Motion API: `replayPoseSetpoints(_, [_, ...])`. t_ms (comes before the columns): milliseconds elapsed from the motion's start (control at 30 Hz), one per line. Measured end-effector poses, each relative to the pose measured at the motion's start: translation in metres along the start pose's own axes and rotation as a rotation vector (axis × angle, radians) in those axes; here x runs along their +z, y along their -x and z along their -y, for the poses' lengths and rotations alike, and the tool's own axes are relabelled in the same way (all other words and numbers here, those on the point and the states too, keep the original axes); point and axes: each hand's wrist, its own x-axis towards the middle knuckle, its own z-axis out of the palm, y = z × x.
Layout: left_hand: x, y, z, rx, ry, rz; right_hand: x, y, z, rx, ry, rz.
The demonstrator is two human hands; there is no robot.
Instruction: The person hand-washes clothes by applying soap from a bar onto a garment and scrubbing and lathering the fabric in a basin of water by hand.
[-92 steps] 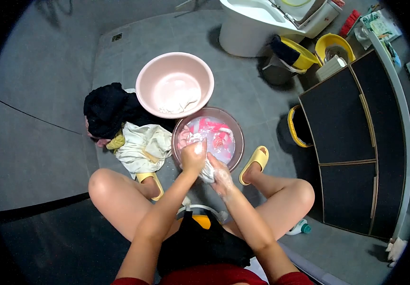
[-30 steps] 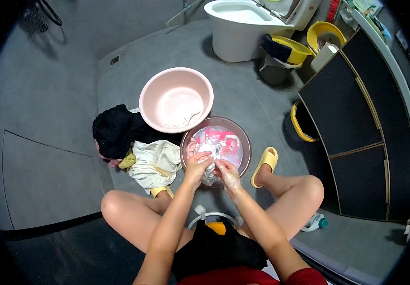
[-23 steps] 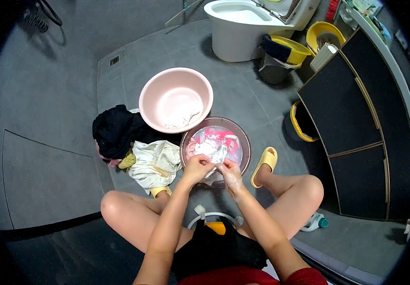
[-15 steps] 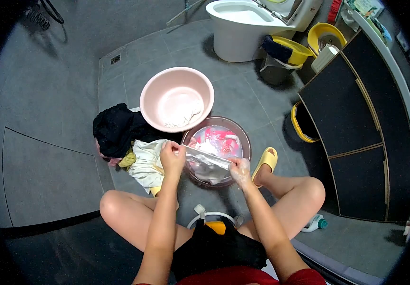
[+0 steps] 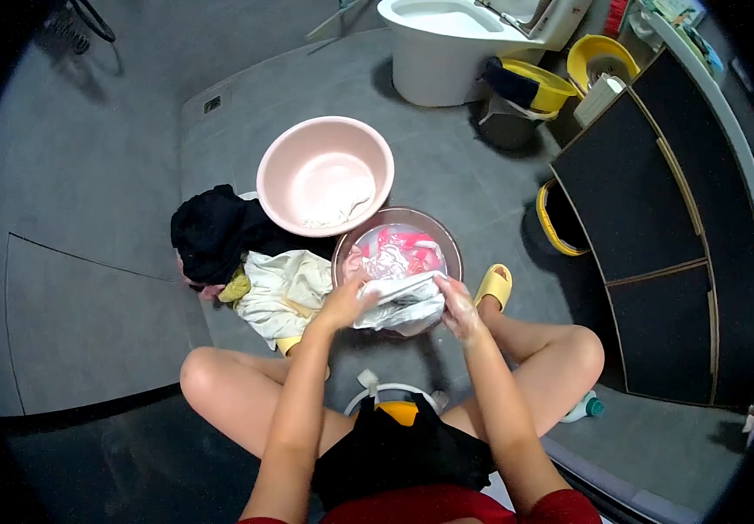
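Observation:
A wet white cloth (image 5: 403, 304), perhaps a garment, hangs bunched between my hands over the near side of a brownish-pink basin (image 5: 454, 249). My left hand (image 5: 348, 303) is closed on its left end, slightly blurred. On the right end, my right hand (image 5: 458, 307) grips it, with suds on the skin. Inside the basin, pink and white laundry (image 5: 399, 253) lies in soapy water. A larger pale pink tub (image 5: 276, 175) stands just behind, touching or overlapping the basin's rim, with a small white cloth (image 5: 342, 208) at its bottom.
Left of the basin lies a pile of black clothes (image 5: 211, 227) and cream cloth (image 5: 285, 293). A toilet (image 5: 433, 65) and a yellow-rimmed bin (image 5: 516, 109) stand at the back. Dark cabinets (image 5: 656, 210) line the right. My yellow slipper (image 5: 496, 284) is beside the basin.
The white cloth was stretched taut between my hands; now it is bunched. My left hand has moved right and down, closer to my right hand, which has shifted slightly right.

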Motion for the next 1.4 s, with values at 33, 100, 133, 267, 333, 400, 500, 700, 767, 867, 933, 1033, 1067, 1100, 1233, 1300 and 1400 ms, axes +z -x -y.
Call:
replayPoseSetpoints(33, [0.002,0.006,-0.013,-0.046,-0.203,0.147,-0.004,0.0,-0.004,-0.12,0.034,-0.005])
replayPoseSetpoints(100, [0.014,0.011,-0.01,0.124,-0.342,0.207,-0.013,-0.002,-0.017,-0.227,-0.033,0.007])
replayPoseSetpoints(133, [0.02,0.008,0.0,0.119,-0.381,0.269,-0.019,-0.005,-0.022,-0.216,-0.135,0.025])
replayPoseSetpoints(267, [0.029,-0.007,0.038,-0.012,0.243,-0.071,-0.018,-0.017,-0.02,-0.114,-0.177,0.102])
replayPoseSetpoints(333, [0.032,-0.022,0.042,-0.152,1.104,-0.232,-0.014,-0.009,-0.019,-0.309,0.649,0.11])
replayPoseSetpoints(400, [0.018,-0.026,0.016,-0.139,1.421,-0.233,-0.01,-0.009,-0.019,-0.288,1.338,0.443])
replayPoseSetpoints(500, [0.018,-0.03,0.02,-0.159,1.408,-0.268,-0.012,-0.02,-0.027,-0.034,1.367,0.301])
replayPoseSetpoints(700, [0.02,-0.02,-0.003,0.04,0.417,-0.18,0.004,-0.016,-0.028,0.022,-0.199,-0.11])
replayPoseSetpoints(767, [0.034,-0.01,-0.007,0.067,0.334,0.034,-0.002,-0.023,-0.026,0.076,-0.398,0.068])
replayPoseSetpoints(867, [0.052,-0.003,-0.012,0.206,0.289,0.182,0.004,-0.025,-0.017,0.179,-0.607,0.207])
replayPoseSetpoints(933, [0.056,-0.009,0.005,0.119,0.274,0.183,0.008,-0.02,-0.011,0.188,-0.604,0.271])
replayPoseSetpoints(1033, [0.07,-0.026,0.038,0.123,0.6,-0.127,0.001,-0.031,-0.015,0.012,-0.383,0.019])
replayPoseSetpoints(1067, [0.066,-0.025,0.029,0.035,0.742,-0.166,-0.002,-0.034,-0.017,-0.081,-0.271,-0.051])
replayPoseSetpoints(1100, [0.071,-0.03,0.029,0.036,0.792,-0.267,0.0,-0.031,-0.016,-0.011,-0.21,-0.114])
replayPoseSetpoints(1233, [0.076,-0.013,-0.038,0.128,0.477,-0.45,-0.031,-0.063,-0.075,0.02,-0.617,-0.136])
replayPoseSetpoints(1300, [0.082,0.004,-0.068,0.195,0.138,-0.292,-0.047,-0.071,-0.088,0.089,-0.485,-0.163])
replayPoseSetpoints(1400, [0.085,-0.002,-0.073,0.168,0.001,-0.328,-0.032,-0.055,-0.084,0.153,-0.538,-0.174])
